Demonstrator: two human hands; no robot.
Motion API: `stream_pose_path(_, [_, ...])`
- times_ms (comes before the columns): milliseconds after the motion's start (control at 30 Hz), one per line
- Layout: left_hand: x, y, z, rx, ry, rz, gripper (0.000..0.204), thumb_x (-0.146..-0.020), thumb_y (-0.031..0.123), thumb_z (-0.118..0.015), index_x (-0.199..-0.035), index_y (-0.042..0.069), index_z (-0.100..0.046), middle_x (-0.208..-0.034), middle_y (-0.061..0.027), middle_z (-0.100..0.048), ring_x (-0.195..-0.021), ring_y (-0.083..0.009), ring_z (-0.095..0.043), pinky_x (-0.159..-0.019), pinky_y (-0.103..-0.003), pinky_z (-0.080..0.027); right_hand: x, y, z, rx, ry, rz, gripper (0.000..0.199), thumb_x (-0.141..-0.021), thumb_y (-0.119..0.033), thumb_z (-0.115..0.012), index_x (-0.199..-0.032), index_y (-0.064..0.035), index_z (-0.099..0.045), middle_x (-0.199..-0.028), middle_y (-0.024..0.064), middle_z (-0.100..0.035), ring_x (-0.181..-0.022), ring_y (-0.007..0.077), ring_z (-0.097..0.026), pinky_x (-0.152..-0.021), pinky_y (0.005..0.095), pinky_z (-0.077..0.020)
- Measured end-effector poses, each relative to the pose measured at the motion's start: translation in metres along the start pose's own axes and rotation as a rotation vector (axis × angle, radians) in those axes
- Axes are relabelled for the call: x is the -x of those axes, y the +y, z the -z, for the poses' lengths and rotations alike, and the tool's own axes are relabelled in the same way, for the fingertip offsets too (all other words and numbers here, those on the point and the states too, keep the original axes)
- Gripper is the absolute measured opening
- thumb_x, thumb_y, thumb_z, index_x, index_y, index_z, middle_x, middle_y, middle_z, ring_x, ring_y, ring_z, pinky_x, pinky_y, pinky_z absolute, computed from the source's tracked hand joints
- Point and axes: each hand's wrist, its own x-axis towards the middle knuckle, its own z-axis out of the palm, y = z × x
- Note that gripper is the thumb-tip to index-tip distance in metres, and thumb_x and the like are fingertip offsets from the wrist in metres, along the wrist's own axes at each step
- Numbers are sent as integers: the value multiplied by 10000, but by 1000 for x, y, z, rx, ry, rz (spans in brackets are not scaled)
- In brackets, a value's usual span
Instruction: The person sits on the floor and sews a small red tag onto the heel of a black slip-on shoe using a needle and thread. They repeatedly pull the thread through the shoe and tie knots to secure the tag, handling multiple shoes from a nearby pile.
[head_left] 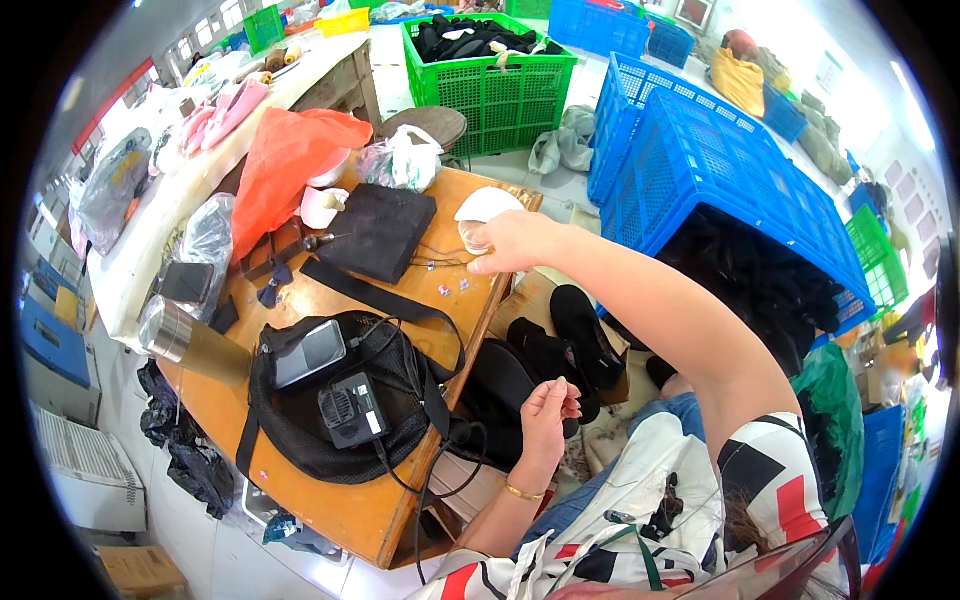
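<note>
My right hand [512, 242] reaches across to the far right corner of the wooden table [400, 520]. Its fingers curl against a white rounded thing [490, 205] whose kind I cannot make out. Thin dark cords [440, 262] and tiny printed bits [445, 289] lie on the tabletop beside my thumb. Closer to my body, my left hand [550, 408] is raised with thumb and fingertips pinched together; anything between them is too small to see. Below it are several black shoes [585, 330]. Small dark pieces [665, 508] rest on the white cloth [640, 470] over my lap.
On the table are a black mesh bag [300, 440] with electronic devices and a cable, a steel tumbler [190, 340] and a black flat pad [380, 232]. A tipped blue crate [690, 170] holds dark items at right; a filled green crate [490, 100] stands behind.
</note>
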Motion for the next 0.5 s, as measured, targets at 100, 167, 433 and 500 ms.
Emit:
stream_pose_path(100, [0, 5, -2, -19, 4, -14, 227, -1007, 233, -585, -877, 68, -670, -821, -20, -682, -687, -83, -617, -626, -239, -529, 3, 3, 14, -360, 72, 49, 481, -880, -467, -635, -1160, -78, -672, -828, 108, -695, -614, 202, -661, -614, 340, -542])
stream_pose_path(167, [2, 5, -4, -20, 7, -13, 223, -1009, 230, -583, -884, 65, -668, -820, -23, -681, -688, -84, -619, -627, -241, -533, 10, 6, 22, -566, 139, 42, 465, -913, -485, -624, -1115, -71, -688, -757, 71, -657, -548, 129, -602, -499, 275, -486])
stream_pose_path(433, [-15, 25, -29, 153, -138, -72, 429, -1072, 379, -383, -1117, 22, -616, -1096, -90, -670, -1015, -187, -637, -891, -338, -529, 139, 14, 16, -1204, 347, -59, 342, -1035, -303, -493, -1116, -32, -685, -969, 44, -705, -567, 43, -555, -495, 202, -438])
stream_pose_path(500, [-26, 27, -52, 277, -188, -31, 533, -1077, 438, -310, -1238, 4, -574, -1252, -122, -638, -1160, -234, -597, -1028, -380, -459, 206, 19, -22, -1157, 445, -56, 353, -1034, -323, -489, -1122, -33, -670, -1034, 74, -705, -734, 120, -641, -659, 259, -519])
